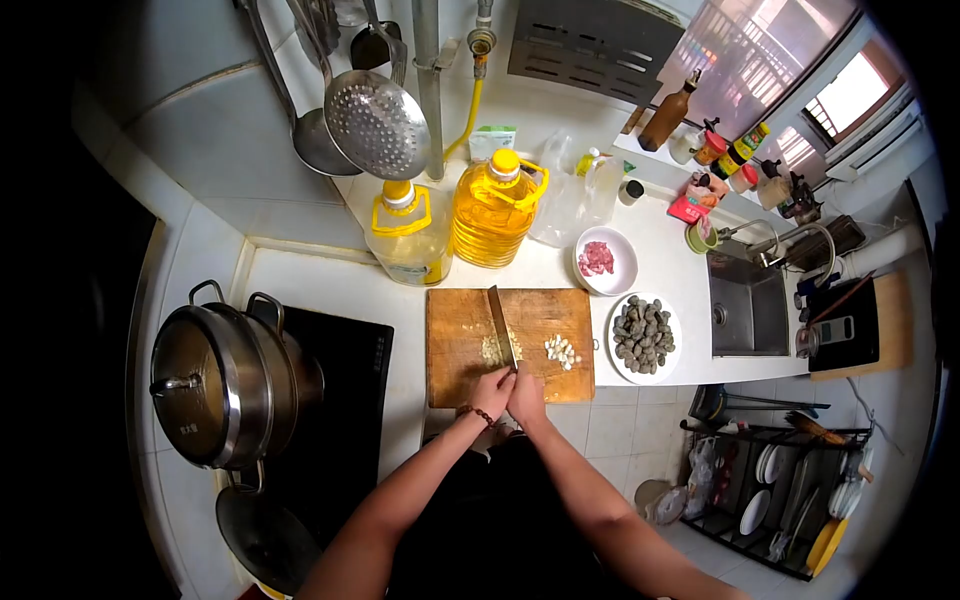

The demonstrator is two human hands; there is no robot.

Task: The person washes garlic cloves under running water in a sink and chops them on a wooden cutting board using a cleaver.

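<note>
While the grip of the right hand [526, 400] is clenched around the knife [502, 323] on the cutting board [455, 315]: chopped pale bits [490, 350], left; larger pale pieces [562, 352], right, apparently uncut. Left hand [488, 391]: alongside, grip indeterminable.

The floor [612, 428] is pale-tiled, the window [848, 92] bright

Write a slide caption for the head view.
Left hand and right hand at a knife over a board of chopped pieces.
</note>
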